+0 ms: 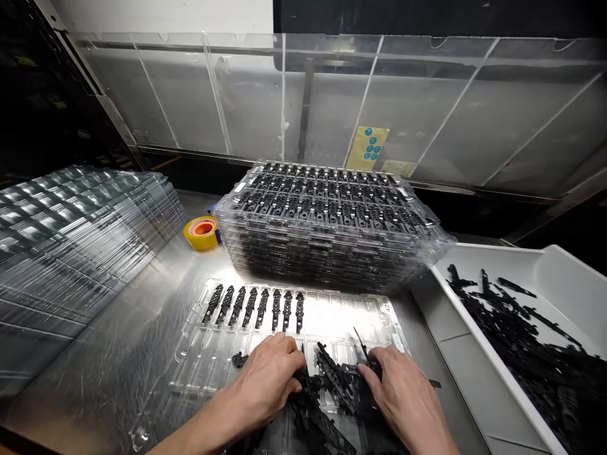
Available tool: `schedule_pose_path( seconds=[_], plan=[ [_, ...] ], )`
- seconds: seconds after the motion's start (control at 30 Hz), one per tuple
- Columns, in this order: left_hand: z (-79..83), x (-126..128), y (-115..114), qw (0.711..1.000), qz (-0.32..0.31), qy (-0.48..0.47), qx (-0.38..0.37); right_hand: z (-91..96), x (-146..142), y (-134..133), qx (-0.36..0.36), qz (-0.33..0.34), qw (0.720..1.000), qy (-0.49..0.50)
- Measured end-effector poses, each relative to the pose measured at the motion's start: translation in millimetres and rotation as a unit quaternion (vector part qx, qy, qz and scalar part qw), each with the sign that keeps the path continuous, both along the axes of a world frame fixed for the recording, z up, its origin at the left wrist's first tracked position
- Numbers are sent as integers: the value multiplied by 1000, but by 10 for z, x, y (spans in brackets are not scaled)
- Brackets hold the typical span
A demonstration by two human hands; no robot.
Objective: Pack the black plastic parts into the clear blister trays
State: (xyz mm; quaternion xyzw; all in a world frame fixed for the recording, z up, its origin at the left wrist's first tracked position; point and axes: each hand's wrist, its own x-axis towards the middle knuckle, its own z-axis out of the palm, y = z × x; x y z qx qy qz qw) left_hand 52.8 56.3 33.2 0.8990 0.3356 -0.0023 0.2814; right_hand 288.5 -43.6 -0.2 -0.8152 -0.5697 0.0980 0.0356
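Observation:
A clear plastic tray with moulded slots lies on the metal table, and several black plastic parts stand in a row in its far slots. Loose black parts are heaped over the tray's near right area. My left hand is at the left side of this heap, fingers curled down against a part and thumb toward it; the fingertips are partly hidden. On the heap's right side, my right hand has its thumb and fingers closed round a thin black part that points up and left.
Filled clear trays are stacked behind. Nested clear trays stand at left, near a yellow tape roll. A white bin with many black parts is at right. A transparent panel rises at the back.

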Motion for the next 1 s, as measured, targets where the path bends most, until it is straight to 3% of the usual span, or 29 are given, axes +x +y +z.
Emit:
schedule_pose_path(
  seconds=[0.13, 0.23, 0.3, 0.37, 0.43, 0.57, 0.77, 1.0],
  plan=[
    [156, -8, 37, 990, 15, -67, -120, 44, 20, -63, 47, -51, 995, 79],
    [281, 0, 208, 964, 93, -141, -207, 166, 42, -23, 59, -33, 987, 144],
    [268, 44, 366, 950, 181, -178, -181, 270, 56, 64, 51, 3, 986, 162],
    [182, 118, 526, 951, 225, -181, -114, 388, 66, 205, 31, 34, 989, 140],
    [77, 209, 668, 963, 203, -159, -71, 506, 67, 387, -2, 65, 993, 94],
    [-63, 426, 874, 981, 144, -119, -61, 612, -1, 800, -53, 142, 988, 13],
    [-262, 755, 952, 990, 115, -74, -10, 329, -211, 1202, -27, 184, 982, 13],
    [-329, 714, 741, 988, 107, -45, 100, 81, -224, 1122, 46, 159, 986, 29]
  ],
)
